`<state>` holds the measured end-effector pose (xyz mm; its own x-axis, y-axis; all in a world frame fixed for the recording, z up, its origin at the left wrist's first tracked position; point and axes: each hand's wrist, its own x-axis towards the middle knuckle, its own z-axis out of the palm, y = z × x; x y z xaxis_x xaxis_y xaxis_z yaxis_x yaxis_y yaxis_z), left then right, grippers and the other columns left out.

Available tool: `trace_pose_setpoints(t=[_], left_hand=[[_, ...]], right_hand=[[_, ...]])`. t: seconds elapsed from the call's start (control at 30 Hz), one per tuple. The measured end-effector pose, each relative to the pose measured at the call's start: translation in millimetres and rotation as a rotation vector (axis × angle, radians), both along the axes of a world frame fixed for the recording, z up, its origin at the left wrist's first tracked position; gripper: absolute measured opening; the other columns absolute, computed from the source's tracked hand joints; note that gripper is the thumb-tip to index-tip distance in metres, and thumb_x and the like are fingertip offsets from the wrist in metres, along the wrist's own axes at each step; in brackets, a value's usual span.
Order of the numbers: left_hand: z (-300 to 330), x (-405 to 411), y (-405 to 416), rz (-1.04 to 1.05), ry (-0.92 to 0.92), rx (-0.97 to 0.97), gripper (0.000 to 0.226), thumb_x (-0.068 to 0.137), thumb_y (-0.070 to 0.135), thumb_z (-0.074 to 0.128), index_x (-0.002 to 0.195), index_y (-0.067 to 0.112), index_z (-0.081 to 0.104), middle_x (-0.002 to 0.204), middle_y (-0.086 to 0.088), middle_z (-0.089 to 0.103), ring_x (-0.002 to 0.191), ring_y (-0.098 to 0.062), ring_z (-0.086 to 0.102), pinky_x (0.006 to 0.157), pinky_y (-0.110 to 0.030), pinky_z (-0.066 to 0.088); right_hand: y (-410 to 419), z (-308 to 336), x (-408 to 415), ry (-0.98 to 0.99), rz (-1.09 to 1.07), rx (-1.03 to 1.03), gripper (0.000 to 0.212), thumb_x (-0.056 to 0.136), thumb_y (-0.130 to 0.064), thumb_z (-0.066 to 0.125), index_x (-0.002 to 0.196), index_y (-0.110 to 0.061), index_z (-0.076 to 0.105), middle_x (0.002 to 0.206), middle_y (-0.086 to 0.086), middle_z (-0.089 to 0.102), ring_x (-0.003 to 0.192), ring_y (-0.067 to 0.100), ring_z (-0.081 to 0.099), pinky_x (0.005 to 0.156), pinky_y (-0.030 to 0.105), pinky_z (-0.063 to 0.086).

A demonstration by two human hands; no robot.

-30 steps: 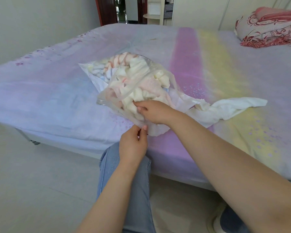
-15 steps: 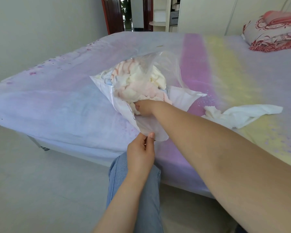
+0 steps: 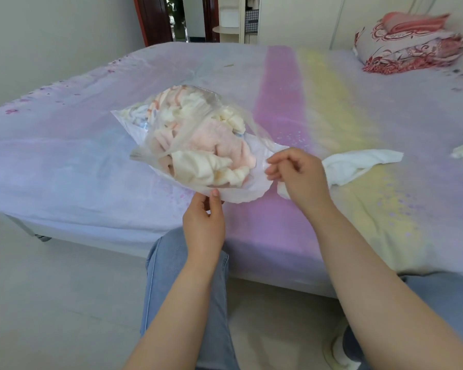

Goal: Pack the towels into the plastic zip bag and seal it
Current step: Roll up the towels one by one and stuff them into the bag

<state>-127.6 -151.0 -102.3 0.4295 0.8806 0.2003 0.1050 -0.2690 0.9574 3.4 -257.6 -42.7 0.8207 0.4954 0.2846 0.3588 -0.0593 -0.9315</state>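
Clear plastic zip bag [image 3: 195, 145] stuffed with cream and pink towels [image 3: 198, 153] lies on the pastel bed sheet [image 3: 64, 161]. The left hand [image 3: 205, 222] pinches its near edge; the right hand [image 3: 300, 174] hovers loosely curled, holding nothing, beside a white towel [image 3: 358, 164].

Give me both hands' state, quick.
Left hand: pinching the bag rim.
Right hand: loosely curled, holding nothing, beside the bag.
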Motion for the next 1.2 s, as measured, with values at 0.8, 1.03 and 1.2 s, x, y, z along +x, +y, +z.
trace_pose_setpoints(t=[0.8, 1.03, 1.2], left_hand=[[-7.9, 2.6, -7.6, -0.027, -0.029, -0.009, 0.026, 0.099, 0.035, 0.047, 0.078, 0.046, 0.056, 0.082, 0.01, 0.067, 0.089, -0.022, 0.066, 0.082, -0.051, 0.056], [-6.9, 2.1, -5.2, -0.029, -0.008, -0.008, 0.023, 0.099, 0.038, 0.046, 0.079, 0.044, 0.054, 0.087, 0.005, 0.069, 0.088, -0.019, 0.067, 0.083, -0.049, 0.055], [-15.2, 1.3, -5.6, 0.002, 0.024, 0.029, 0.02, 0.093, 0.048, 0.041, 0.077, 0.044, 0.053, 0.085, 0.005, 0.068, 0.083, -0.023, 0.067, 0.08, -0.049, 0.055]], right_hand=[[-24.5, -69.0, 83.7, -0.145, 0.005, -0.948, 0.095, 0.06, -0.079, 0.062, 0.14, -0.039, 0.029, 0.147, 0.005, 0.035, 0.135, 0.033, 0.035, 0.102, 0.05, 0.038], [-41.2, -46.0, 7.3, -0.145, -0.281, -0.032, 0.063, 0.067, -0.048, 0.063, 0.119, -0.018, 0.045, 0.104, -0.01, 0.056, 0.091, 0.022, 0.06, 0.074, 0.034, 0.048], [13.2, 0.6, -34.5, -0.483, -0.046, 0.008, 0.064, 0.072, -0.057, 0.065, 0.122, -0.026, 0.038, 0.113, 0.001, 0.054, 0.102, 0.021, 0.054, 0.075, 0.034, 0.046]])
